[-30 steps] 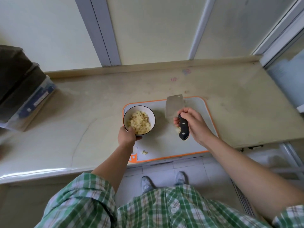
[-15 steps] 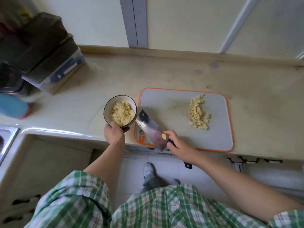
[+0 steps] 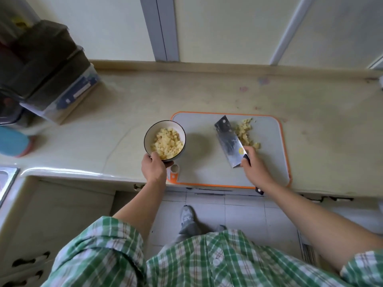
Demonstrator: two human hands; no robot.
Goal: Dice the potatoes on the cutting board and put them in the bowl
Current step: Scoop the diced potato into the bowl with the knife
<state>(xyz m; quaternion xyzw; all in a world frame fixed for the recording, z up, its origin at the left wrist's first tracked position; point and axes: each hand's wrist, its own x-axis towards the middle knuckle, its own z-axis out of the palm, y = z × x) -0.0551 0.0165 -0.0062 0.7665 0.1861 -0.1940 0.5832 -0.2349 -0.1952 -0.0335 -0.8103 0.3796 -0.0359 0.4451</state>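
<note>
pale wall (image 3: 228,27), white tiled floor (image 3: 228,216)

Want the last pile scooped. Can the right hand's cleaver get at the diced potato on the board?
Likely yes: the right hand holds the cleaver beside the potato pile, nothing between them.

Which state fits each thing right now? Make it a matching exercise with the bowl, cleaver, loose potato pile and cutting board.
Things:
1. bowl
2. cleaver
3. loose potato pile
4. cutting board

States:
A. orange-edged, lying on the counter
B. gripped by the right hand
C. held at its near rim by the left hand
D. heaped on the board beside the cleaver

Pairs: 1-C, 2-B, 3-D, 4-A
</note>
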